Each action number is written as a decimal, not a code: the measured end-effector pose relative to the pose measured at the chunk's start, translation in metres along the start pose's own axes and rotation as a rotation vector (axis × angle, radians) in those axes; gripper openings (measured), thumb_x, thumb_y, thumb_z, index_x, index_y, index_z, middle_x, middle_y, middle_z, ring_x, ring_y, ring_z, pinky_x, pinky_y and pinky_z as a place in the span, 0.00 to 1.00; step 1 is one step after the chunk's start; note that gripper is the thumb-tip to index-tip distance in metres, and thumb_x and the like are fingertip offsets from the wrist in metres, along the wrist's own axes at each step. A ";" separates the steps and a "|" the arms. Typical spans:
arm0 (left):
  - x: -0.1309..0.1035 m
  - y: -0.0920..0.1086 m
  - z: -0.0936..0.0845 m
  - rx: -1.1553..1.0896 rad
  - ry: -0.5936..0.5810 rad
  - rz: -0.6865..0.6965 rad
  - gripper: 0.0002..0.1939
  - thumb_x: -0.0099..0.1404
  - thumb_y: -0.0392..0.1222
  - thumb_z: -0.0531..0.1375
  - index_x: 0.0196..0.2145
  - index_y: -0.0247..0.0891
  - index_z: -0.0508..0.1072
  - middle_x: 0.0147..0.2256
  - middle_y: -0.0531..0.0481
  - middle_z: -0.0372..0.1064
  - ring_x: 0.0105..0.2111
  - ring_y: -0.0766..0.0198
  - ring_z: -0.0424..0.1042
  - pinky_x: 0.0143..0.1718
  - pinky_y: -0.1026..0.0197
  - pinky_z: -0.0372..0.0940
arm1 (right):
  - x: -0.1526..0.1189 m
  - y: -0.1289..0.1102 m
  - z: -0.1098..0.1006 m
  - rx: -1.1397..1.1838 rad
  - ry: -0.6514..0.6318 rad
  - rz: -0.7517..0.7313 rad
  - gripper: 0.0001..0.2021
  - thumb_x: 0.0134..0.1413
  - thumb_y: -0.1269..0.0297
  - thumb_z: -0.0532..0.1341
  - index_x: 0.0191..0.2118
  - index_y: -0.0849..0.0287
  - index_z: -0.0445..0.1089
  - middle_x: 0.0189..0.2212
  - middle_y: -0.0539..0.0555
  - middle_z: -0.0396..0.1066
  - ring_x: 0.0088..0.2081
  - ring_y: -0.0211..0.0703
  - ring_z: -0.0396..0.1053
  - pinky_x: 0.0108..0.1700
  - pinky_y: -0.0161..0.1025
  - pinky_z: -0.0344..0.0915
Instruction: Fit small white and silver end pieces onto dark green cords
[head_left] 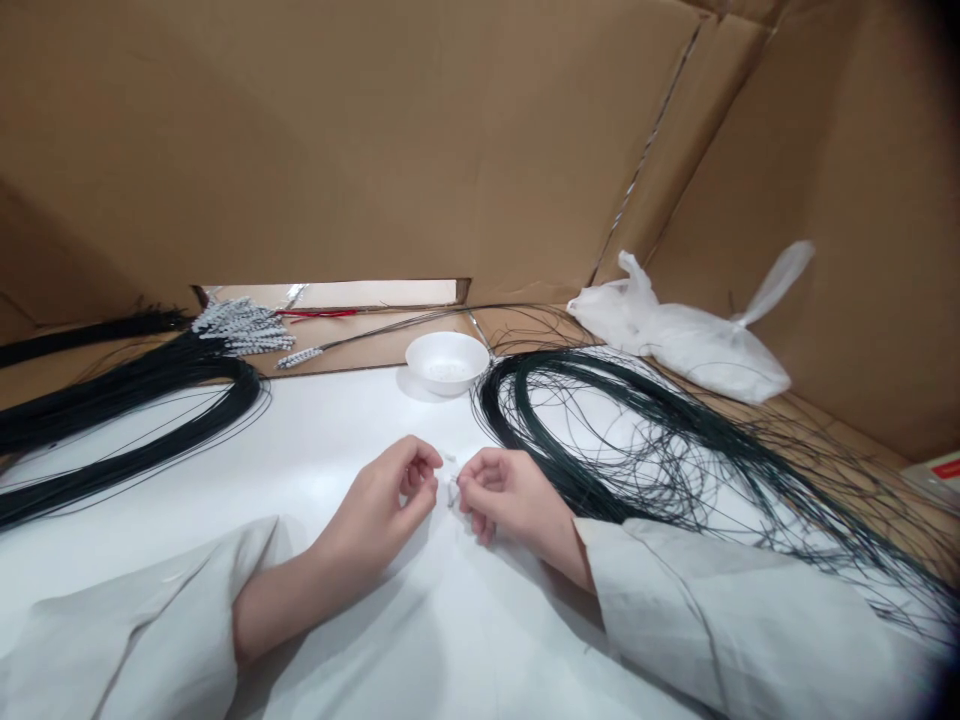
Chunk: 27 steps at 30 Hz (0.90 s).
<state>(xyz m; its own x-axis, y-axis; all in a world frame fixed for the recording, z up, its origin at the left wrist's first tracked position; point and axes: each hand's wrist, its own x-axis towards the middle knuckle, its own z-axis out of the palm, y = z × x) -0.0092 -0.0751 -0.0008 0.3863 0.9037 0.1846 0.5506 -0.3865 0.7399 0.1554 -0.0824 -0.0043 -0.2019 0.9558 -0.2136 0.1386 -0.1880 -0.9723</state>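
Note:
My left hand (395, 490) is curled in a pinch just left of the middle, its thumb and index tips close together; anything between them is too small to make out. Facing it, my right hand (514, 492) has its thumb and fingers pressed together. A small white piece (453, 492) shows right at the right fingertips, in the narrow gap between both hands. Whether it is held or lies on the white table (330, 420) cannot be told. Beyond the hands stands a shallow white bowl (447, 362) with tiny pale bits inside.
Dark wire bundles (150, 395) lie at left, with a cluster of white-tipped ends (241, 326). A looped, tangled dark green wire bundle (600, 480) spreads at right. Knotted white plastic bags (705, 345) rest behind it. Cardboard walls (360, 140) enclose the back and right.

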 end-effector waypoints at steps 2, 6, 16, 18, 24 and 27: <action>0.006 -0.004 -0.001 0.068 0.017 0.005 0.07 0.60 0.36 0.49 0.36 0.39 0.63 0.31 0.52 0.64 0.32 0.64 0.64 0.33 0.62 0.59 | 0.002 0.000 -0.001 0.026 0.093 0.002 0.03 0.40 0.71 0.57 0.25 0.63 0.60 0.17 0.49 0.66 0.14 0.32 0.63 0.15 0.29 0.62; 0.019 -0.010 0.004 0.182 0.000 0.062 0.09 0.60 0.35 0.49 0.39 0.37 0.64 0.34 0.49 0.64 0.35 0.62 0.65 0.36 0.59 0.60 | 0.005 -0.001 -0.002 0.083 0.148 0.004 0.05 0.40 0.71 0.58 0.24 0.62 0.59 0.19 0.50 0.67 0.16 0.32 0.64 0.16 0.29 0.62; 0.029 -0.002 0.006 0.337 -0.032 0.105 0.11 0.62 0.35 0.47 0.30 0.36 0.68 0.31 0.46 0.64 0.32 0.60 0.66 0.34 0.58 0.60 | 0.005 0.001 -0.001 0.117 0.082 -0.010 0.06 0.44 0.68 0.59 0.26 0.63 0.59 0.18 0.49 0.67 0.16 0.31 0.65 0.17 0.29 0.63; 0.025 -0.002 0.002 0.314 -0.001 0.098 0.10 0.62 0.35 0.48 0.29 0.37 0.68 0.31 0.47 0.65 0.32 0.61 0.65 0.34 0.59 0.59 | 0.004 0.001 0.001 0.126 0.029 -0.033 0.08 0.45 0.65 0.59 0.26 0.63 0.60 0.19 0.49 0.67 0.16 0.31 0.64 0.17 0.29 0.63; 0.000 0.002 -0.003 -0.157 -0.009 -0.126 0.08 0.62 0.42 0.51 0.32 0.38 0.67 0.28 0.52 0.68 0.28 0.65 0.66 0.31 0.63 0.61 | -0.002 -0.003 0.005 0.077 -0.068 -0.032 0.07 0.45 0.66 0.59 0.25 0.63 0.59 0.17 0.48 0.66 0.14 0.30 0.62 0.16 0.28 0.60; -0.008 0.003 0.002 -0.364 -0.066 -0.210 0.08 0.61 0.43 0.52 0.31 0.37 0.67 0.26 0.52 0.66 0.25 0.67 0.65 0.30 0.64 0.61 | -0.006 -0.006 0.005 0.030 -0.098 -0.018 0.04 0.44 0.70 0.57 0.25 0.63 0.60 0.17 0.48 0.65 0.15 0.29 0.61 0.16 0.27 0.59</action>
<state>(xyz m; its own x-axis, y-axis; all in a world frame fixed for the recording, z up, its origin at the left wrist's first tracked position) -0.0094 -0.0844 -0.0008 0.3467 0.9375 -0.0280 0.3298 -0.0939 0.9394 0.1511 -0.0878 0.0021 -0.2977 0.9328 -0.2029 0.1053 -0.1791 -0.9782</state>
